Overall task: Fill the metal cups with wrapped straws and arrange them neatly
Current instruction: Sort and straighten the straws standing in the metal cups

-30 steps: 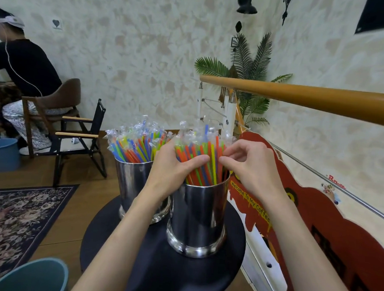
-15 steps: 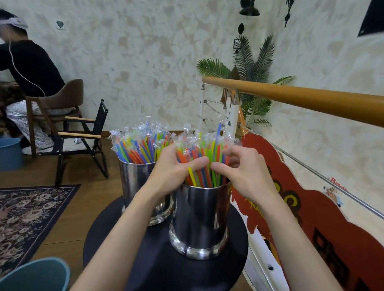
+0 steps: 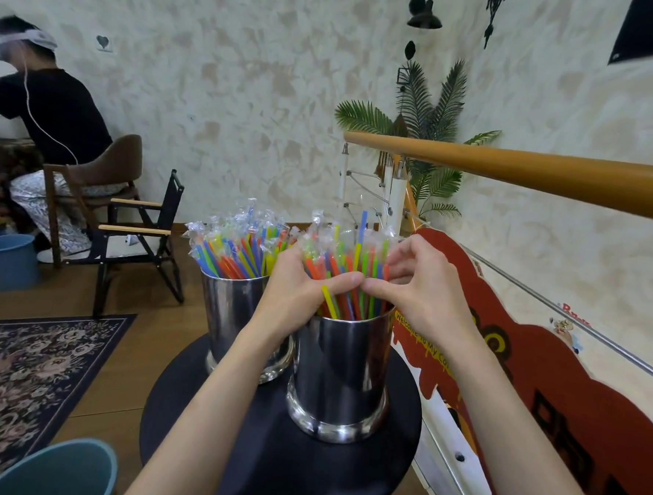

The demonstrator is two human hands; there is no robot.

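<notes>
Gathering straws upright in near cup on round table: left hand and right hand curl round bundle from opposite sides, thumbs nearly touching; far cup full, just behind-left.

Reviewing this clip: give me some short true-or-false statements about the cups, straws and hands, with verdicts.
1. Both hands are at the straws in the nearer cup. True: left hand, right hand.
2. The farther cup is empty. False: it holds wrapped straws.
3. Both cups stand on a round black table. True.
4. The nearer cup lies tipped over. False: it stands upright.
5. The right hand rests on the handrail. False: it is at the straws.
</notes>
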